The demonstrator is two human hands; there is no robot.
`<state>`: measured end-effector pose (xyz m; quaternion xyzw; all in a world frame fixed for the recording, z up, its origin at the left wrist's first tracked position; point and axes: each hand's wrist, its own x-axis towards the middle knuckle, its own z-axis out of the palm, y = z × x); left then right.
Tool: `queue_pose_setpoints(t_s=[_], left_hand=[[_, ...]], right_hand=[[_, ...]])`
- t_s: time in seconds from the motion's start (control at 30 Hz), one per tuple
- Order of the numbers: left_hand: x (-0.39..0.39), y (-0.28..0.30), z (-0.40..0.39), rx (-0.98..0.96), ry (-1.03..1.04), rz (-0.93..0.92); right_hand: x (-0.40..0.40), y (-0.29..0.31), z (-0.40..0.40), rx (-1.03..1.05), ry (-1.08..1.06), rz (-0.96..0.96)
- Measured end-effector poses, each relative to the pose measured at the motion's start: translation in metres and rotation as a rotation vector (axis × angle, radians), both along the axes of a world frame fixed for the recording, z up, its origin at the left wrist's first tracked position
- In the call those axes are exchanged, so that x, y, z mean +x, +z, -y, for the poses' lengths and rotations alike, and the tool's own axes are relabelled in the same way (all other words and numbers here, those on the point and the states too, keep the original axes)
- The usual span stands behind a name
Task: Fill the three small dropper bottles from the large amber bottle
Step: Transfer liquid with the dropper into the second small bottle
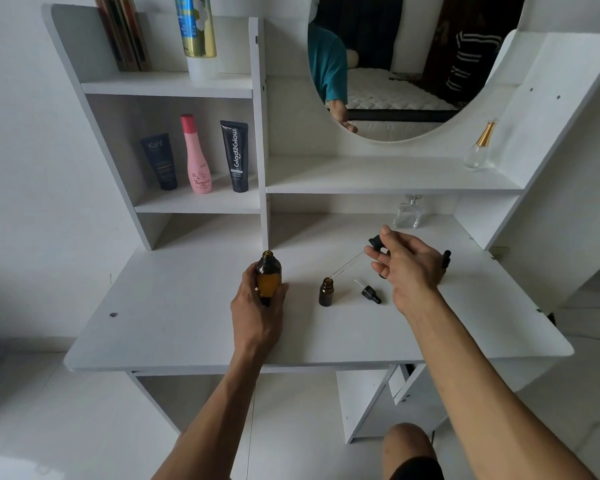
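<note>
A knee [407, 445] is showing below the desk [187, 327] as the left hand [257, 303] is gripping the amber bottle [268, 277] and the right hand [407, 261] is pinching a dropper [355, 259] over 1 small bottle [326, 291], risking a spill if its unsteadied neck is being nudged.

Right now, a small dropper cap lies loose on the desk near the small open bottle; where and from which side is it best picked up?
Pinch the small dropper cap by its black ribbed collar, coming from above. It lies on its side on the desk, so the collar is the thickest part. The thin glass tube pointing up-left looks fragile and slippery; the rubber bulb would squeeze.
</note>
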<state>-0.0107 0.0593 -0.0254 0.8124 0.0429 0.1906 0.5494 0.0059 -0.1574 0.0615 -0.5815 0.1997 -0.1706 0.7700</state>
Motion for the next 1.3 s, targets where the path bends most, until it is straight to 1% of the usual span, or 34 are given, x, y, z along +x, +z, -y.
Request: queue_pose_setpoints(t_s=[0.67, 1.3], left_hand=[[0.0014, -0.002, 0.0, -0.003, 0.005, -0.007], [0.0032, -0.0048, -0.0008, 0.009, 0.004, 0.002]], right_hand=[[0.0021, 0.0021, -0.007, -0.084, 0.007, 0.009], [0.0022, 0.0063, -0.0106, -0.112, 0.015, 0.014]])
